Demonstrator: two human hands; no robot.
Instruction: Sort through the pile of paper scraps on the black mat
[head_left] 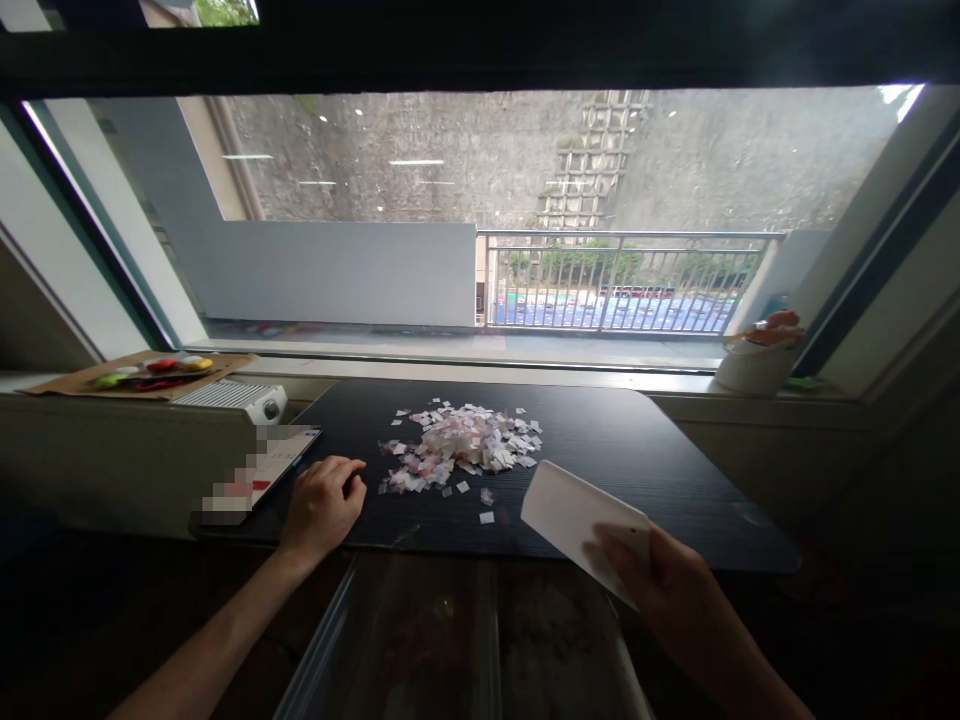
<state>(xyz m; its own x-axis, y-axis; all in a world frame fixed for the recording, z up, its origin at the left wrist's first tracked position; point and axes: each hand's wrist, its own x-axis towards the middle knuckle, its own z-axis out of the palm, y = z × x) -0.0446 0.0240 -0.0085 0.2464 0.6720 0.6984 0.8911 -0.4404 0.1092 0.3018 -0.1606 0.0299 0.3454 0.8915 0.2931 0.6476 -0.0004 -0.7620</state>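
A loose heap of small paper squares [472, 440], mostly white with some pinkish ones, lies on the dark tabletop [600, 430]. Several single squares have strayed from its near edge. My left hand [322, 505] rests at the table's front left, beside the heap. Its fingers are loosely bent, a gap shows between thumb and forefinger, and nothing is visible in it. In my right hand [667, 575] is a white flat rectangular piece [577, 520] with rounded corners and a small hole near the gripped end. It tilts over the table's front edge, right of the heap.
A clear-sided container [442, 630] stands below the front edge. Left are a printed sheet or packet [262, 475], a white heater-like unit [240, 397] and cardboard [135, 372] with coloured lumps. A white pot [754, 365] sits on the right sill, before the window.
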